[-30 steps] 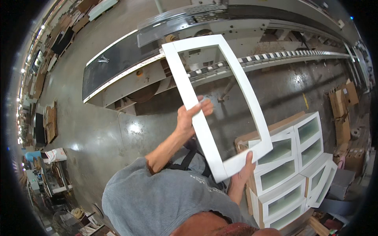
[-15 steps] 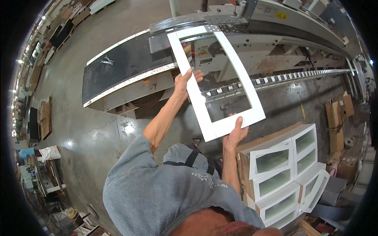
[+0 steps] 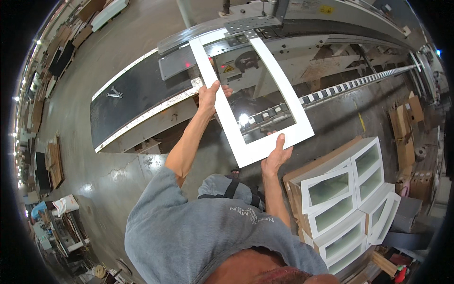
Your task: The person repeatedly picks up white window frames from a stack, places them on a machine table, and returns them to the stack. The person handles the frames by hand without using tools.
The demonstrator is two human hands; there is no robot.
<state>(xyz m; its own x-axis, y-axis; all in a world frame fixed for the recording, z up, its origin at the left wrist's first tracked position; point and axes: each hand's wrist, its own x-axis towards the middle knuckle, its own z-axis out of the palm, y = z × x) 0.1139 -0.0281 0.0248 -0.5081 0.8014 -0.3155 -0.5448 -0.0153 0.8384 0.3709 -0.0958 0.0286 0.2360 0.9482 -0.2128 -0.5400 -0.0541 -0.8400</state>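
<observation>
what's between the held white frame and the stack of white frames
In the head view, gray floor shows between the held frame and the stack; the right hand, on the frame's near edge, is partly in that gap.

Bright light leaves glare on the grey floor (image 3: pixel 113 199) past the near edge of the black table (image 3: pixel 146 85); the white frame (image 3: pixel 275 71) looks nearly washed out. Fisheye distortion bends straight lines toward a dark rim.
</observation>
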